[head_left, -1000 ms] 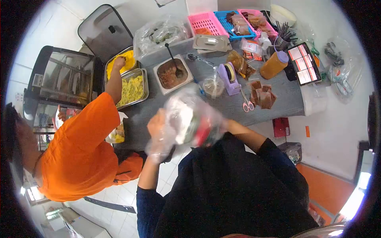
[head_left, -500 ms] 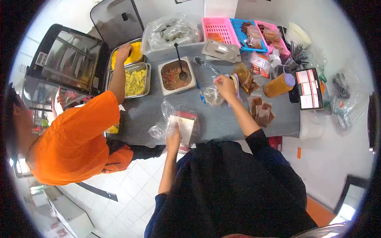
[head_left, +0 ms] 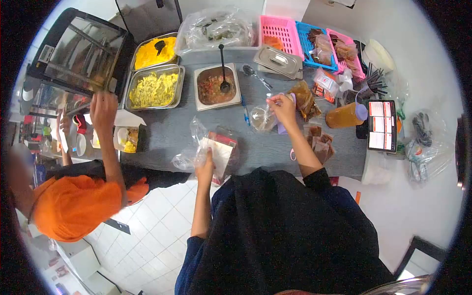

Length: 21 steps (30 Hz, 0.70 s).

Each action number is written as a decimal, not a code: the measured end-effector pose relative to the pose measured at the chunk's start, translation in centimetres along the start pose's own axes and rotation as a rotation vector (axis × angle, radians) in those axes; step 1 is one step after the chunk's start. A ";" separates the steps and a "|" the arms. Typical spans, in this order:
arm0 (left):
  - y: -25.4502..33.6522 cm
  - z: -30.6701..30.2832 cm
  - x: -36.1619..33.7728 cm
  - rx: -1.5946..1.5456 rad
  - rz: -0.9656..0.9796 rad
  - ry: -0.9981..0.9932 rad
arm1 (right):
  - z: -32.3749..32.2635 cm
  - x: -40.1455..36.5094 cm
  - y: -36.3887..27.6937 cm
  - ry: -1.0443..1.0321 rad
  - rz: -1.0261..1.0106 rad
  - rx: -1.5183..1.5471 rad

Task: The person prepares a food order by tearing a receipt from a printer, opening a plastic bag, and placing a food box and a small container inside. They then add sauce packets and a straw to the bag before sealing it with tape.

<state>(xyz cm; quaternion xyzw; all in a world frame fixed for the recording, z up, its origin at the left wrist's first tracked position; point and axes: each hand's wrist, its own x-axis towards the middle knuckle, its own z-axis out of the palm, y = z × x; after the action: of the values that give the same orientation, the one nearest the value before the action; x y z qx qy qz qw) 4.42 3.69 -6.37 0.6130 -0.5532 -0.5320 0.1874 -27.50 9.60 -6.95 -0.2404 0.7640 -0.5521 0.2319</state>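
My left hand (head_left: 205, 167) is closed around the near-left side of a flat white packet with a red border (head_left: 222, 153), held over the table's front edge. A crumpled clear plastic bag (head_left: 197, 132) bunches up beside its thumb and fingers. My right hand (head_left: 283, 110) pinches what looks like the twisted top of a small clear plastic bag (head_left: 261, 119) resting on the table. A lilac object (head_left: 282, 128) is partly hidden behind that hand. Left of the small bag lies a blue pen (head_left: 246, 113).
A steel pan of chopped red food with a black ladle (head_left: 224, 87) stands ahead, beside trays of yellow food (head_left: 153, 91). Right are a lilac-lidded bottle (head_left: 344, 116), brown sachets (head_left: 320, 145) and a tablet (head_left: 382, 125). An orange-shirted co-worker (head_left: 81, 201) reaches near an open food box (head_left: 130, 132).
The co-worker's arm has left the yellow trays and moved left and nearer, uncovering the open food box. My left hand and packet shift slightly left; my right hand stays at the small bag.
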 end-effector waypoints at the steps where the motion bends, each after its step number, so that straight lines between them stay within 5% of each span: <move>1: 0.0 0.0 0.1 0.006 0.010 0.002 | 0.3 0.0 0.0 0.000 -0.016 -0.031; 4: -0.2 0.1 0.3 0.027 0.034 0.010 | 1.1 -0.2 -0.6 0.147 -0.235 -0.222; 21: 0.9 0.2 -0.8 -0.051 0.058 0.007 | 2.1 0.4 2.5 0.109 -0.142 0.078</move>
<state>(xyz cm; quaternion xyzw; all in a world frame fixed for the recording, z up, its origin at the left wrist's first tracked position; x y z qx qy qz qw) 3.96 4.16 -5.42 0.5935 -0.5563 -0.5383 0.2202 -26.78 8.45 -9.98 -0.2543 0.7345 -0.6086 0.1593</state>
